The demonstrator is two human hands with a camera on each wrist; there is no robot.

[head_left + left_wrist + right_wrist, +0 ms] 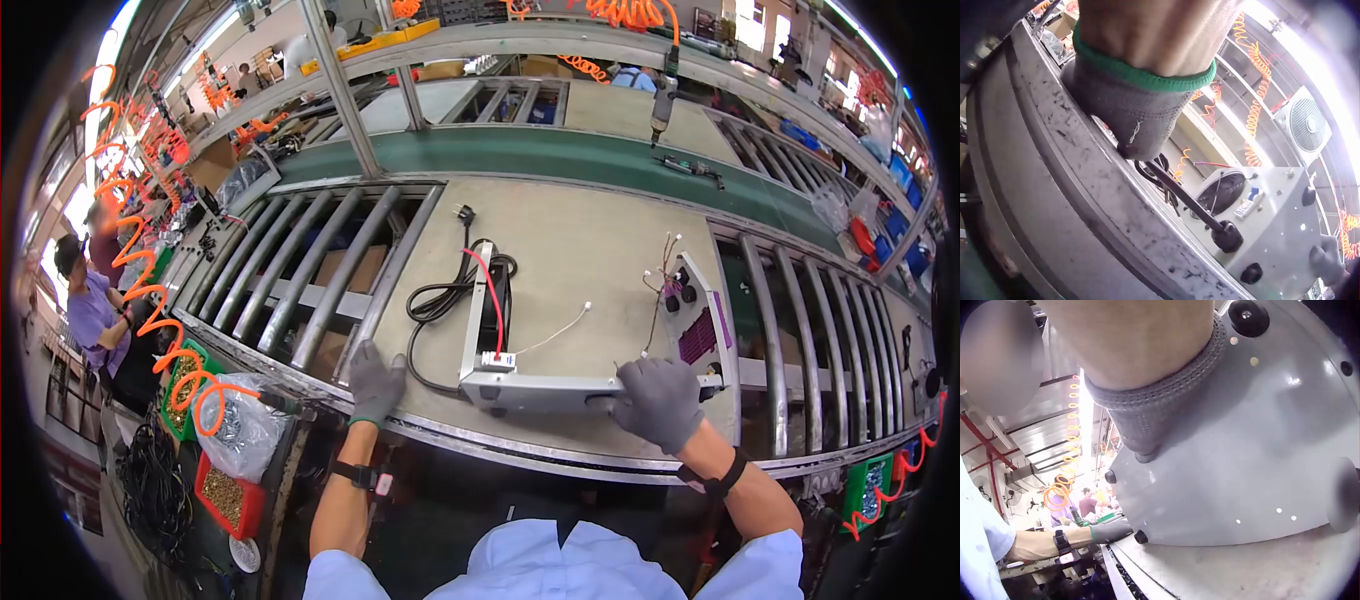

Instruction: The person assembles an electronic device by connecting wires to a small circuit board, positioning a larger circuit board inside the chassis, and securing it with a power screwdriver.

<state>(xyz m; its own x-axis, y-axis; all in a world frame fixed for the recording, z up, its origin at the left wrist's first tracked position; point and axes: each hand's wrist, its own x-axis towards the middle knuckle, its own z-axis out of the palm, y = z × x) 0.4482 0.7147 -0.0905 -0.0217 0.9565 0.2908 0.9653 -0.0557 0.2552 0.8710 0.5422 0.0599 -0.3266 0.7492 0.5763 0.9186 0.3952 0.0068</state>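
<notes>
A grey sheet-metal casing [540, 393] stands on the work surface, its inside facing away from the person. From its left side a black power cord [437, 300] runs out in loops to a plug. My right hand [660, 402], in a grey glove, grips the casing's near edge toward the right, thumb on the outer face. In the right wrist view the casing's smooth face with black feet [1249, 317] fills much of the frame. My left hand [375, 383], gloved too, rests on the bench's front edge left of the casing, near the cord [1188, 200]. Its fingertips are hidden in the left wrist view.
Metal rollers [300, 260] flank the board on the left, and more rollers [800, 340] on the right. A green belt [480, 150] runs behind. A screwdriver [660, 110] hangs above it. Red bin [228, 498] of screws sits at lower left. People stand at far left.
</notes>
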